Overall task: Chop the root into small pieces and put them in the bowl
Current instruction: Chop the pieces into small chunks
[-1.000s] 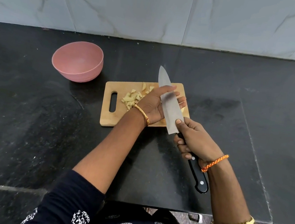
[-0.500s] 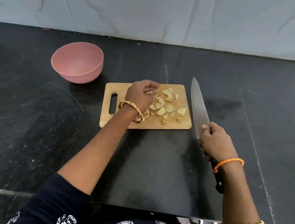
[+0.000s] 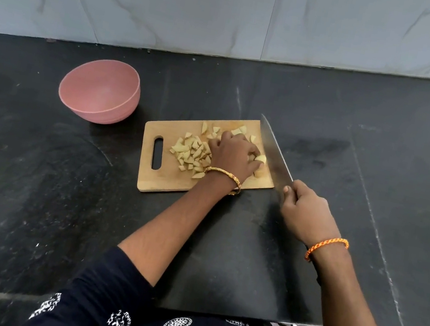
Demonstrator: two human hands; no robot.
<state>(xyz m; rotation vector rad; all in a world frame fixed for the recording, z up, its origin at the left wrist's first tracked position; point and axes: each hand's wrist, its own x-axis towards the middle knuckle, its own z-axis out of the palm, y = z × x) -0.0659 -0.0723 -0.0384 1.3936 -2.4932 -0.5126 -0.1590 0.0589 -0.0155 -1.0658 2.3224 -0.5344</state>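
Left hand (image 3: 234,153) lies knuckles-up on the cutting board (image 3: 159,182), fingers curled down over a few of the larger root pieces (image 3: 191,153) at the board's 3 o'clock side; whether it pinches one or only gathers them I cannot tell. Right hand (image 3: 304,210) is wrapped round the handle of the knife (image 3: 276,156), whose blade runs toward 11 o'clock and lies over the board's right edge, just beside the left fingers.

From the head view, most of the root is already cut: a loose heap sits mid-board, with a few stragglers along the 12 o'clock edge. The pieces look light, firm and probably a little damp, so they should scoop or slide more easily than they can be picked one at a time; the bigger chunks under the left hand likely want another cut, held by their flat faces.

The bowl (image 3: 100,91) stands open at 10 o'clock from the board, near but apart from it. The dark tabletop (image 3: 33,189) between them gives room to carry across. The near edge of the tabletop is well back from the board, and the wall closes the 12 o'clock side.
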